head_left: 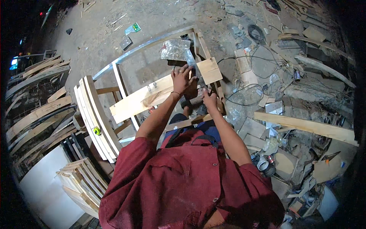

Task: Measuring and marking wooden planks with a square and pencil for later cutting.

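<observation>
My left hand (183, 79) lies palm down with its fingers stretched out, at the right end of a pale wooden board (131, 102). Its fingertips reach toward a dark gap beside a short pale wood piece (209, 71). Closer to my body, my right hand (209, 100) has its fingers curled at the dark gap's near side. What they hold, if anything, is too small and shadowed to tell. Beyond my left hand sits a worn, greyish metal sheet (175, 50). Board and short piece rest across a long frame (146, 46) of bars.
Long pale planks (100, 118) lie at the left, with a yellow-green tape measure (97, 131) on them. More timber (40, 99) is stacked farther left. A black cable (251, 68) loops over the floor at right, near a long plank (307, 127) and scattered offcuts.
</observation>
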Action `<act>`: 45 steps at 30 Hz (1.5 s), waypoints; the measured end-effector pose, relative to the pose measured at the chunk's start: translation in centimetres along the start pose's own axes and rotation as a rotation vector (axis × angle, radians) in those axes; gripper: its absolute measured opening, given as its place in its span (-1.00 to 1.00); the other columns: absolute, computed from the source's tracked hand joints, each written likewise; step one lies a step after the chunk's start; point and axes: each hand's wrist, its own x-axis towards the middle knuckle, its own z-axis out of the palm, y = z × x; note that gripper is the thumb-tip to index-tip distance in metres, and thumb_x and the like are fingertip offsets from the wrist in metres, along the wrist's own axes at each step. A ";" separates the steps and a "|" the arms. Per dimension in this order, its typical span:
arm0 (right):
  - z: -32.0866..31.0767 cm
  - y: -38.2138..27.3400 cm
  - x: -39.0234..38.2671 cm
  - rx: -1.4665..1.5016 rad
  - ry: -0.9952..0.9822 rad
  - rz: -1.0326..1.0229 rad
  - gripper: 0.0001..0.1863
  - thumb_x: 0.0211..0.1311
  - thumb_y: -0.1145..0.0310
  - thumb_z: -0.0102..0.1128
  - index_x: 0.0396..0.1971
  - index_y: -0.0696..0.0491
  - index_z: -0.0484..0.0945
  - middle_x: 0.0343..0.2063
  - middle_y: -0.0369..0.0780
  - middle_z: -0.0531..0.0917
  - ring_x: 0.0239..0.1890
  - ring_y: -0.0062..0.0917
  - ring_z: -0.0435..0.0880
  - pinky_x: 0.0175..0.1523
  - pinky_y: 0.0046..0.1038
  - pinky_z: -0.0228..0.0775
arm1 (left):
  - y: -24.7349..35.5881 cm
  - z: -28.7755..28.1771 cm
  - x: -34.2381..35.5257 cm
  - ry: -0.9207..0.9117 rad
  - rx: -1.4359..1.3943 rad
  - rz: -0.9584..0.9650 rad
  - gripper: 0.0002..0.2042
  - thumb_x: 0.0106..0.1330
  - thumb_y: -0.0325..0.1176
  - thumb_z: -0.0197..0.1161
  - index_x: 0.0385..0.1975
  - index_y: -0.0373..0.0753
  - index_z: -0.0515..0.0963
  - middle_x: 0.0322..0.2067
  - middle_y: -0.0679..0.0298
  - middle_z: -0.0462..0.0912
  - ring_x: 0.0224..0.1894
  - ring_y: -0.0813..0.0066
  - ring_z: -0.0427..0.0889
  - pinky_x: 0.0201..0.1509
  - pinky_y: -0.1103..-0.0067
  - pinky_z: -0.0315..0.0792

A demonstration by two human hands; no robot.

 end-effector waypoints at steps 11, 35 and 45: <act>2.6 6.8 3.8 0.040 0.290 -0.095 -0.65 0.46 0.05 0.20 -0.29 0.07 0.54 -0.62 -0.34 0.57 -0.64 -0.66 0.45 -0.52 -0.49 0.26 | 0.0 0.5 -0.1 0.043 -0.042 0.037 -0.39 0.22 0.15 0.35 0.29 0.16 0.50 0.30 0.25 0.47 0.35 0.08 0.35 0.48 -0.01 -0.13; 1.7 -0.1 -1.2 -0.024 0.207 -0.168 -0.60 0.36 0.07 0.31 -0.43 0.14 0.57 -0.66 -0.25 0.62 -0.58 -0.46 0.61 -0.38 -0.26 0.48 | -1.0 1.0 0.1 0.012 -0.082 0.024 -0.37 0.18 0.16 0.40 0.25 0.10 0.53 0.29 0.22 0.50 0.32 0.03 0.35 0.45 0.05 -0.08; 1.6 0.8 -0.3 -0.320 0.334 -0.161 -0.55 0.36 0.03 0.31 -0.39 0.20 0.57 -0.67 -0.24 0.63 -0.60 -0.41 0.60 -0.35 -0.23 0.49 | -0.7 0.9 -0.1 0.023 -0.052 0.026 -0.36 0.20 0.17 0.37 0.29 0.13 0.50 0.30 0.21 0.48 0.33 0.04 0.35 0.47 0.02 -0.11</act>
